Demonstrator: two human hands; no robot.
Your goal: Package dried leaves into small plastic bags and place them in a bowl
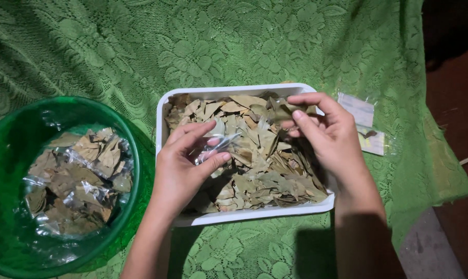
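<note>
- Down at the near left we've got a green basin (pixel 6 155) full of small clear packets of dried leaves (pixel 79 181).
- Over the white tray (pixel 254 214), our left hand (pixel 179 165) pinches a small clear plastic bag (pixel 213 147), fingers closed on it.
- Our right hand (pixel 332 137) pinches a dried leaf (pixel 290 109) just above the loose leaf pile (pixel 259 165).
- Further back right, spare clear bags (pixel 365 124) lie on the green lace cloth (pixel 192 46).

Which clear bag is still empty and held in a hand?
The small clear bag pinched in the left hand over the white tray; those in the green bowl hold leaves.
</note>
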